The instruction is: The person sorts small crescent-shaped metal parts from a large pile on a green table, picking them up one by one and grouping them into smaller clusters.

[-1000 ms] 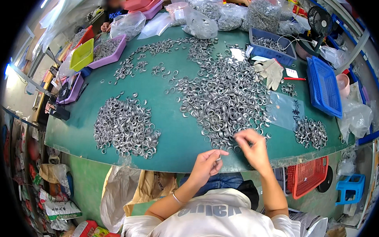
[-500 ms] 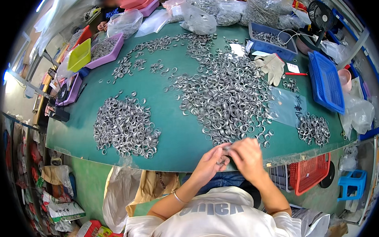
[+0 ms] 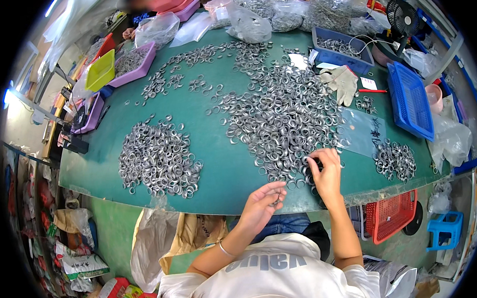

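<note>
A large heap of grey metal rings (image 3: 284, 116) covers the middle of the green table. My left hand (image 3: 262, 206) is just over the front edge, fingers curled around a few metal rings that partly show by the fingertips. At the heap's near right edge, my right hand (image 3: 327, 173) reaches down with thumb and fingers pinched on a metal ring; its fingertips partly hide it. A second pile of rings (image 3: 157, 159) lies to the left, and a smaller pile (image 3: 395, 162) to the right.
A white glove (image 3: 341, 85), a clear plastic bag (image 3: 361, 131) and a red pen (image 3: 372, 90) lie right of the heap. Blue baskets (image 3: 409, 103) stand at the right edge, a blue bin (image 3: 343, 51) behind. Filled plastic bags (image 3: 250, 25) line the far side, where another person sits.
My right hand has left my left hand and moved right and forward to the heap's near edge. The left hand stays nearly in place, its fingers a little looser.
</note>
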The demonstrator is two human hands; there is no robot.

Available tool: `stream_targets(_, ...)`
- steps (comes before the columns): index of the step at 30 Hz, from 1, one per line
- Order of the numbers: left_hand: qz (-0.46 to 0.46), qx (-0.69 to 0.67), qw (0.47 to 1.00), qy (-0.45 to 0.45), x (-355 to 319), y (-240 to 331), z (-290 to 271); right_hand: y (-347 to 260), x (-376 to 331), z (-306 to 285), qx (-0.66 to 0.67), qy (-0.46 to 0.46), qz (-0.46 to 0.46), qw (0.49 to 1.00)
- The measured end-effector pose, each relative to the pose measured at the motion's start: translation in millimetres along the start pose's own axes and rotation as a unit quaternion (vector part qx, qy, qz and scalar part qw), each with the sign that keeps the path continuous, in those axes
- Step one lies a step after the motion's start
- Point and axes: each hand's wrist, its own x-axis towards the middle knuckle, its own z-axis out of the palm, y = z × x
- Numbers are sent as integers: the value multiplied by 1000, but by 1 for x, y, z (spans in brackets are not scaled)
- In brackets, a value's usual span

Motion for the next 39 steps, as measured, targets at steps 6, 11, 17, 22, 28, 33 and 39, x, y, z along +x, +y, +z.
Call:
stream_targets(6, -58, -59, 996, 35, 2, 3, 21, -43, -30, -11, 55, -36, -157, 985)
stream_targets(11, -28, -23, 999, 30, 2, -4, 13, -40, -27, -18, 200, -126, -121, 964)
stream_targets(17, -50, -61, 997, -18, -1, -2, -5, -20, -13, 11, -49, -45, -36, 997)
stream_targets(22, -34, 30, 997, 66, -7, 0, 9, -16, -17, 6, 23, 9, -19, 1000)
stream_targets(28, -25, 22, 998, 56, -2, -4, 26, -36, -52, -8, 388, -151, 186, 890)
stream_targets(33, -51, 80, 994, 48, -2, 0, 7, -33, -36, -23, 226, -114, 42, 967)
stream_targets(39, -65, -4, 998, 2, -4, -2, 5, 2, -23, -12, -61, -20, -7, 998)
